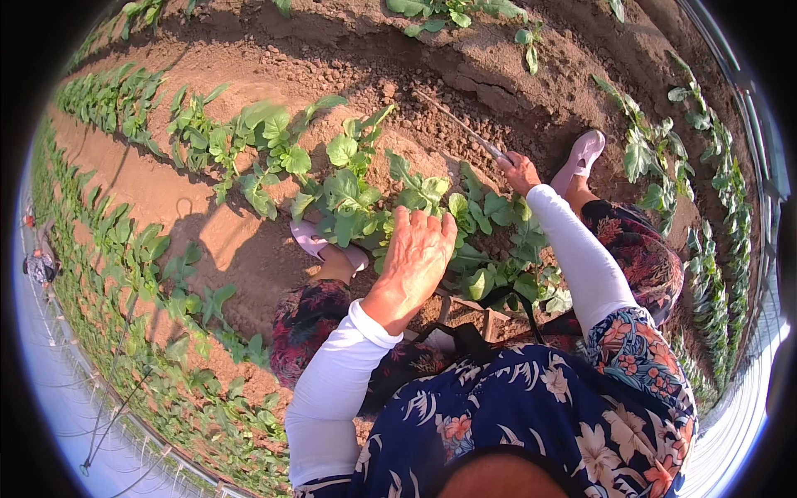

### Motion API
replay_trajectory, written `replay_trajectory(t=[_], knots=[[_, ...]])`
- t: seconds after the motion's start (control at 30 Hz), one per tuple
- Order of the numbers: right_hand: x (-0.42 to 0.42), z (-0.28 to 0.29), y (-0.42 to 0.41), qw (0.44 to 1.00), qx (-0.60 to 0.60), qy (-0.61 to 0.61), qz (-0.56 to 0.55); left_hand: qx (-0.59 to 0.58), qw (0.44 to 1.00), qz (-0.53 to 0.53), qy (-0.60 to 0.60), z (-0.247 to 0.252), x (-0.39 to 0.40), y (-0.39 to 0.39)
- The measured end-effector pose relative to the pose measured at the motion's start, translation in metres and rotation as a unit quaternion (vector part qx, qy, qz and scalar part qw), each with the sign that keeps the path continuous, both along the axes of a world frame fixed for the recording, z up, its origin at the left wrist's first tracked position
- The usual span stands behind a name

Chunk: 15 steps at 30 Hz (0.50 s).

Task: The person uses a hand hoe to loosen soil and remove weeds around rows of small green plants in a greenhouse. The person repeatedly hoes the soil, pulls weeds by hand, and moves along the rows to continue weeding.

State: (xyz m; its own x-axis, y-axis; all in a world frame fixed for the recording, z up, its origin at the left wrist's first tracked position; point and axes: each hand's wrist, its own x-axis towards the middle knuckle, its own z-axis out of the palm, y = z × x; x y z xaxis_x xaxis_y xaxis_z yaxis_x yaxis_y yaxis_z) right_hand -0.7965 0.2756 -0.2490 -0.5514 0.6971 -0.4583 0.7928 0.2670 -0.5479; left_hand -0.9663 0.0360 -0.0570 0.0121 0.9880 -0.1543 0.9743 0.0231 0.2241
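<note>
My left hand [418, 258] is held back upward over the row of leafy green seedlings [348, 199]. Its fingertips meet the leaves, and whatever is under the palm is hidden. In my right hand [520, 173] is the grip of a thin, long-handled tool [459, 124], whose far end reaches down to the crumbly soil of the furrow [373, 81]. More broad leaves [492, 208] grow between my two hands.
Lavender slip-on shoes, one left [311, 239] and one right [579, 159], straddle the row. A small wooden frame [467, 308] shows beneath me. Further crop rows run left [137, 243] and right [716, 155]. Another person [40, 267] is at the far left.
</note>
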Motion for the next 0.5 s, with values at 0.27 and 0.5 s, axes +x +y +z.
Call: replay_trajectory(t=[0.27,0.5], knots=[[0.088,0.013,0.001,0.999,-0.046,0.028,-0.011,-0.025,0.999,0.000,-0.020,-0.008,0.007,0.002],[0.019,0.014,0.023,0.997,-0.029,0.044,0.049,-0.043,0.999,-0.008,-0.033,-0.010,0.010,0.004]])
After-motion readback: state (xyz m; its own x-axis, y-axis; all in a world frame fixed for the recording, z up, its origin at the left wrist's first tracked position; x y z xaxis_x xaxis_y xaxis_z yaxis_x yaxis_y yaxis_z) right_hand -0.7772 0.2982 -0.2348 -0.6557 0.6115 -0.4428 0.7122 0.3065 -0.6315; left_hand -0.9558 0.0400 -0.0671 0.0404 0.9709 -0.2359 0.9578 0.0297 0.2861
